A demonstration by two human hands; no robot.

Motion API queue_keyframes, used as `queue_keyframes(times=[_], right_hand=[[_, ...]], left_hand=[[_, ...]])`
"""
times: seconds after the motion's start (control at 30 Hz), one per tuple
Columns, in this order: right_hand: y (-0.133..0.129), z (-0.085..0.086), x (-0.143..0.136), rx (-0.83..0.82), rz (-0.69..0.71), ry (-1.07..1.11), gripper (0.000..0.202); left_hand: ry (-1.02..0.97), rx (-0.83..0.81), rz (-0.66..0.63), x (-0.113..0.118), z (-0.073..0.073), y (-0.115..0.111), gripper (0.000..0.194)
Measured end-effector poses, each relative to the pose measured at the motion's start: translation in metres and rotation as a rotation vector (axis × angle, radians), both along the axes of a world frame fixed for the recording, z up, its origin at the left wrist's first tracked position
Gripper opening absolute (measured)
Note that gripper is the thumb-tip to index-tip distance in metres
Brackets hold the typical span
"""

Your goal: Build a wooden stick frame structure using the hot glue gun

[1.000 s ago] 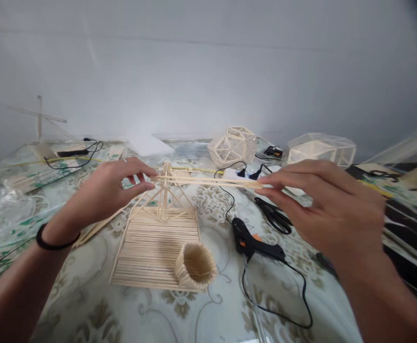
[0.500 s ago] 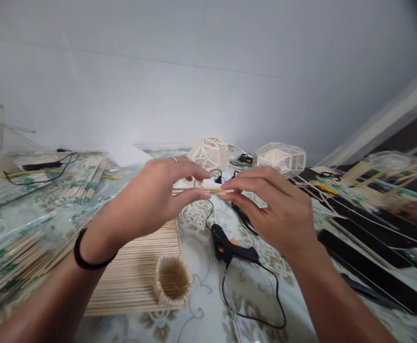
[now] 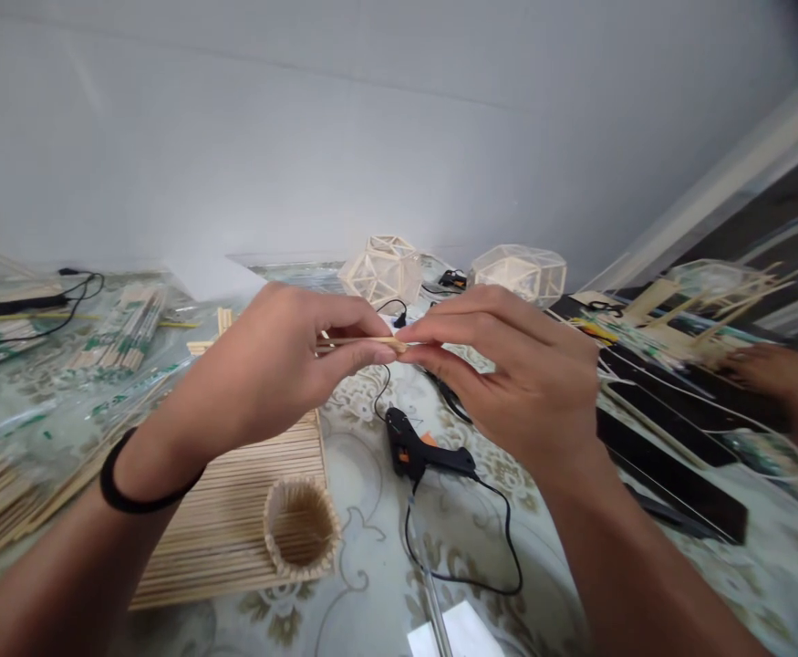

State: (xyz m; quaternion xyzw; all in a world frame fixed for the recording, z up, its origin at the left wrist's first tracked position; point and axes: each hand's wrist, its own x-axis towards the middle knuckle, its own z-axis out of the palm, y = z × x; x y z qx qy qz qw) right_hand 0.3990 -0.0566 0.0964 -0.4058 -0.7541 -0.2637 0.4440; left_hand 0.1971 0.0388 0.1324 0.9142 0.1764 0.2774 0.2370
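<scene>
My left hand and my right hand meet at the middle, above the table. Both pinch a few thin pale wooden sticks between thumb and fingers, with the fingertips nearly touching. More stick ends show beyond my left hand; whether they belong to the same piece I cannot tell. Below my left wrist lies a flat panel of sticks, bearing a round cup made of short sticks at its near right corner. A black glue gun rests on the table between my forearms.
Wrapped stick bundles and loose sticks lie at left. Two faceted stick frames stand by the wall. Black flat pieces lie at right, near another person's hand. The glue gun's cord loops across the patterned cloth.
My hands have come closer together on the sticks, fingertips now almost meeting. The view has shifted, so the table things appear further left, and a white paper shows at the bottom.
</scene>
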Motion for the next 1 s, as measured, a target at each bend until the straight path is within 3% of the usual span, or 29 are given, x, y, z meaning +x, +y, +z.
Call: queue_keyframes(times=[0.47,0.77,1.0], right_hand=[[0.0002,-0.0022,-0.0028,0.054,-0.006,0.022,0.020],[-0.0056,0.0021,0.0043,-0.093,0.066,0.099,0.030],[-0.0017,0.0008,-0.0001,-0.030,0.086,0.027,0.018]], left_hand=[[-0.038,-0.038,-0.004,-0.0014,-0.0043,0.0004,0.021],[-0.036,-0.041,0.006,-0.0030,-0.0014,-0.0018,0.022],[-0.029,-0.041,-0.039,-0.0024,-0.0027,0.0000,0.019]])
